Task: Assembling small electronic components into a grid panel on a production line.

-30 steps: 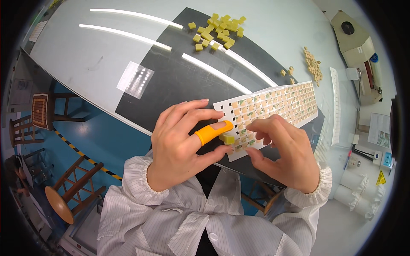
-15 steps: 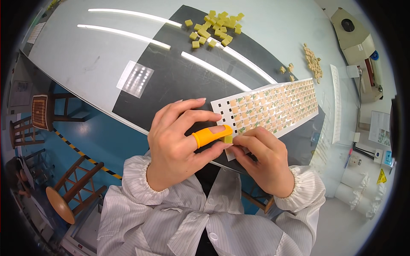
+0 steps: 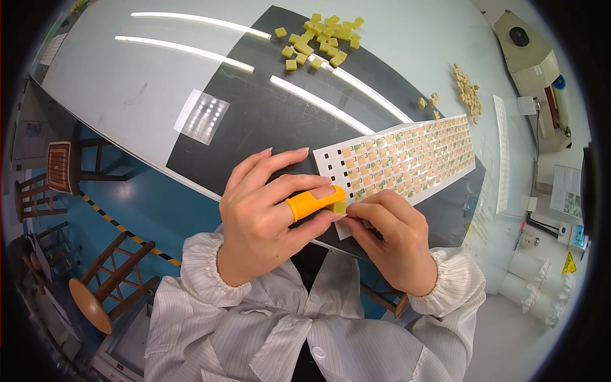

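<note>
Between the thumb and index finger of my left hand [image 3: 261,213] is a small yellow-green cube [image 3: 339,208]. An orange finger cot [image 3: 310,204] covers part of that index finger; the other fingers stretch out above. My right hand [image 3: 396,237] has its thumb and index finger pinched together right beside the cube, and what lies between those fingertips is hidden. Under and beyond both hands a white perforated sheet [image 3: 407,156] slants to the right, bearing rows of tan and green square pieces. Its near-left end shows small dark square holes.
A heap of yellow-green cubes [image 3: 324,38] lies at the far side of the dark mat [image 3: 254,121]. Small tan pieces [image 3: 468,92] are piled at the far right, near a beige machine [image 3: 525,63]. A translucent dotted sheet [image 3: 202,118] rests on the left.
The outstretched fingers of my left hand have shifted slightly, spreading a little from the index finger. The cube stays pinched in nearly the same place, and my right hand has barely moved.
</note>
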Tool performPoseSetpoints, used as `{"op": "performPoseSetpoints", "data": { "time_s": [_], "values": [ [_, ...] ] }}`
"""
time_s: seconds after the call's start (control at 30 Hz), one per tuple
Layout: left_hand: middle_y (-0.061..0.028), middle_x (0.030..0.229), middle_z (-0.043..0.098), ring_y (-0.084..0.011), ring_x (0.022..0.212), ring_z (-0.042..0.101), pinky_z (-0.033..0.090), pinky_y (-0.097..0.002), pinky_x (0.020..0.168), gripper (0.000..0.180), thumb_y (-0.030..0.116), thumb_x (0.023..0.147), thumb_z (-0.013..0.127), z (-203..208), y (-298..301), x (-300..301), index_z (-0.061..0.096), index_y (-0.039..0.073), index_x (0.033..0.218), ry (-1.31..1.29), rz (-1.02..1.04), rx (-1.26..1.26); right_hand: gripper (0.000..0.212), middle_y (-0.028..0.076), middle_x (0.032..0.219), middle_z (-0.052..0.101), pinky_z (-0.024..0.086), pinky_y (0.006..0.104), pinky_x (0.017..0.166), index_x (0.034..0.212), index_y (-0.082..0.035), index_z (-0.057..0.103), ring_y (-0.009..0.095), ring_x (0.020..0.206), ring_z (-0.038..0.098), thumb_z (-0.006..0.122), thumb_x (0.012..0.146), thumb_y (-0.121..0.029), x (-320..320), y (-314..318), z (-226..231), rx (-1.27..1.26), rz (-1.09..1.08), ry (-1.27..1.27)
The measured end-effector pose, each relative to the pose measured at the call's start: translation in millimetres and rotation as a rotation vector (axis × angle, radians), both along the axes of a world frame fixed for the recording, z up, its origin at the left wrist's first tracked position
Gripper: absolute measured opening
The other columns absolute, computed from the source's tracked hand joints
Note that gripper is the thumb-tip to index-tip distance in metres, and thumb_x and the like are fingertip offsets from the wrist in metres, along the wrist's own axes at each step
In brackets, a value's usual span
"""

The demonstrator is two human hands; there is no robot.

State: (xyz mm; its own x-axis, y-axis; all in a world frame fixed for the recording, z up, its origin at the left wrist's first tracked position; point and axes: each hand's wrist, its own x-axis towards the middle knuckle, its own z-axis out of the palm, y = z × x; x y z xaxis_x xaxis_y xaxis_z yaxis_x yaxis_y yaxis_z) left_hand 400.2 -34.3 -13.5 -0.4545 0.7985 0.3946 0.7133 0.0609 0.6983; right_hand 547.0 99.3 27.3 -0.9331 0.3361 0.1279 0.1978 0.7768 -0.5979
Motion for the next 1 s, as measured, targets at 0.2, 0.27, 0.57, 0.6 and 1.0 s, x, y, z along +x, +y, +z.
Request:
{"op": "performPoseSetpoints", "data": {
  "time_s": [0.2,0.27,0.57,0.6,1.0],
  "values": [
    [0.0007,0.095,0.073,-0.0267,0.108,0.063,0.042,-0.0489,0.097,0.022,0.021,0.068,0.081,2.1,1.8,0.8,0.075,0.012,0.087,0.016,0.006,0.006,0.017,0.007,0.077,0.059,0.049,0.0316,0.057,0.089,-0.003,0.066,0.024,0.065,0.061,0.076,0.075,-0.004,-0.1,1.6,-0.3,-0.12,-0.054,-0.054],
    [0.0012,0.093,0.072,-0.0253,0.105,0.064,0.043,-0.0484,0.095,0.02,0.021,0.068,0.081,3.0,2.5,0.7,0.075,0.012,0.086,0.03,0.013,0.011,0.015,0.007,0.077,0.06,0.049,0.0273,0.058,0.088,-0.001,0.066,0.018,0.066,0.061,0.075,0.075,-0.001,-1.3,2.8,2.7,-0.158,-0.058,-0.086],
    [0.0016,0.095,0.073,-0.0275,0.111,0.062,0.04,-0.0491,0.099,0.023,0.021,0.066,0.081,1.6,0.5,-0.6,0.076,0.013,0.088,-0.003,-0.009,-0.02,0.012,0.004,0.082,0.064,0.05,0.0211,0.066,0.084,0.002,0.063,0.008,0.071,0.061,0.072,0.082,-0.004,-22.9,36.5,34.1,-1.039,-0.191,-0.317],
    [0.0018,0.095,0.073,-0.0275,0.111,0.062,0.04,-0.0491,0.099,0.023,0.02,0.066,0.081,1.2,0.6,-0.6,0.076,0.014,0.087,0.0,-0.005,-0.023,0.011,0.003,0.081,0.065,0.05,0.0205,0.067,0.085,0.002,0.063,0.007,0.072,0.061,0.071,0.084,-0.005,-26.5,38.6,31.6,-1.114,-0.174,-0.345],
    [0.0023,0.094,0.073,-0.0272,0.109,0.062,0.04,-0.0494,0.098,0.023,0.019,0.064,0.082,0.9,1.0,-0.7,0.075,0.014,0.085,-0.002,0.005,-0.032,0.012,0.008,0.084,0.068,0.054,0.0243,0.078,0.086,0.003,0.064,0.013,0.081,0.067,0.071,0.084,-0.006,-36.7,44.3,24.0,-1.277,-0.165,-0.457]
  ]
}}
